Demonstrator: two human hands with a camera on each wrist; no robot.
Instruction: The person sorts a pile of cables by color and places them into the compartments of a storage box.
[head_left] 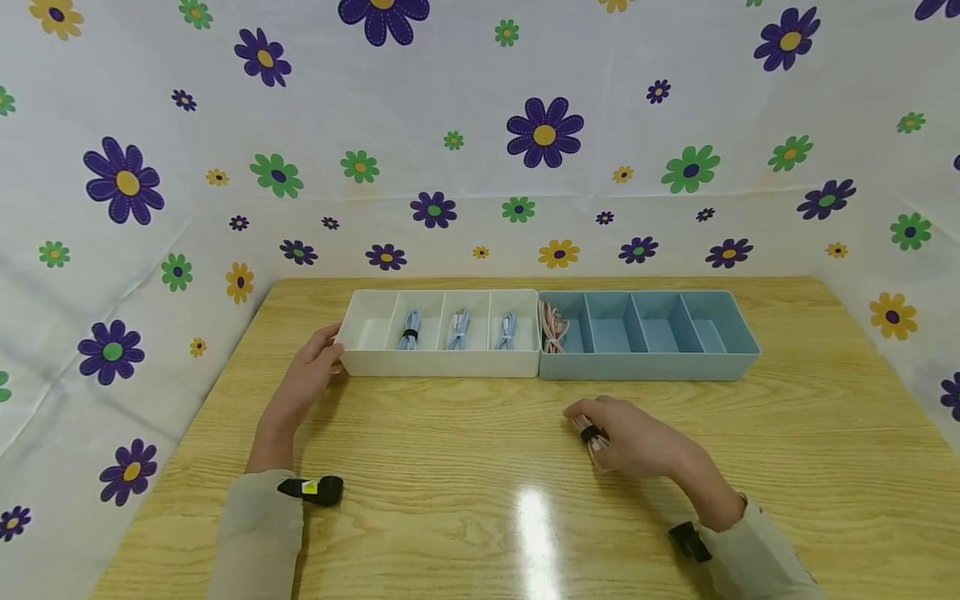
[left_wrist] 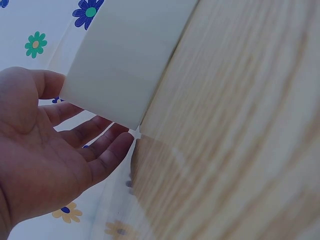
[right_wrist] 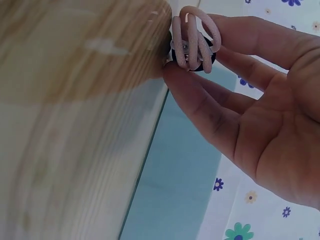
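Observation:
My right hand [head_left: 633, 437] pinches a coiled pink cable [right_wrist: 192, 42], bound with a black strap, between thumb and fingers, low over the table in front of the blue box [head_left: 648, 367]. At the left end of the white box [head_left: 442, 363], my left hand [head_left: 311, 367] touches the end wall with loosely spread fingers. In the left wrist view its thumb rests at the box's upper edge. Three blue-white cable bundles lie in the white box, among them one with a black strap [head_left: 409, 334]. A loose pink cable [head_left: 553, 329] sits in the blue box's leftmost compartment.
The two divided boxes stand end to end towards the back of the wooden table [head_left: 420, 475]. Behind and beside the table hangs a white cloth [head_left: 480, 92] with printed flowers. Each wrist wears a black strap, the left one with a yellow label [head_left: 310, 487].

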